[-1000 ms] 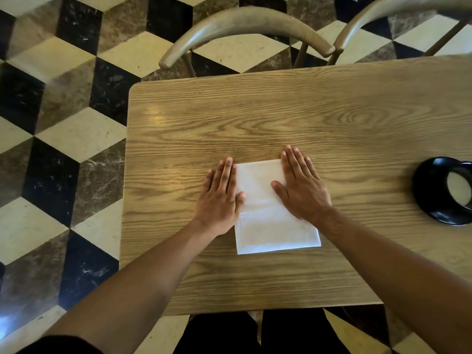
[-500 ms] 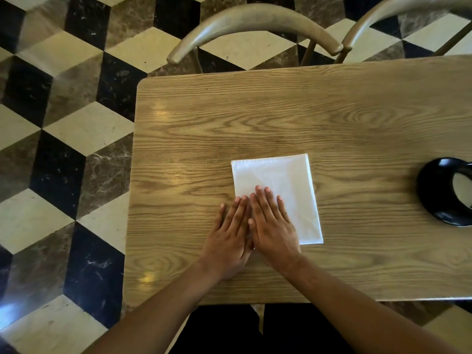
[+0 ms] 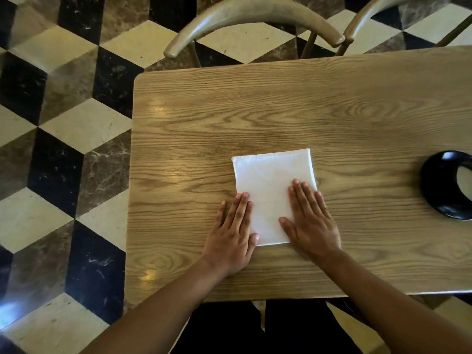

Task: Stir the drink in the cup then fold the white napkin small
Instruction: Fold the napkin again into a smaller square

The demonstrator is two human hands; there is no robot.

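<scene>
The white napkin [image 3: 270,185] lies flat on the wooden table [image 3: 281,111] as a folded square near the front middle. My left hand [image 3: 233,233] rests palm down at the napkin's lower left edge, fingers straight and together. My right hand [image 3: 310,222] presses flat on the lower right corner of the napkin. Neither hand holds anything. At the right edge of the view sits a black saucer [image 3: 434,185] with the cup [image 3: 466,183] on it, mostly cut off; its drink is not visible.
Two curved wooden chair backs [image 3: 252,15] stand at the table's far side. The table's left edge [image 3: 131,175] drops to a checkered tile floor [image 3: 58,149]. My dark-clothed legs show under the near edge.
My hands were side by side at the napkin's near left corner; they have slid apart, the left to the left edge and the right to the right corner.
</scene>
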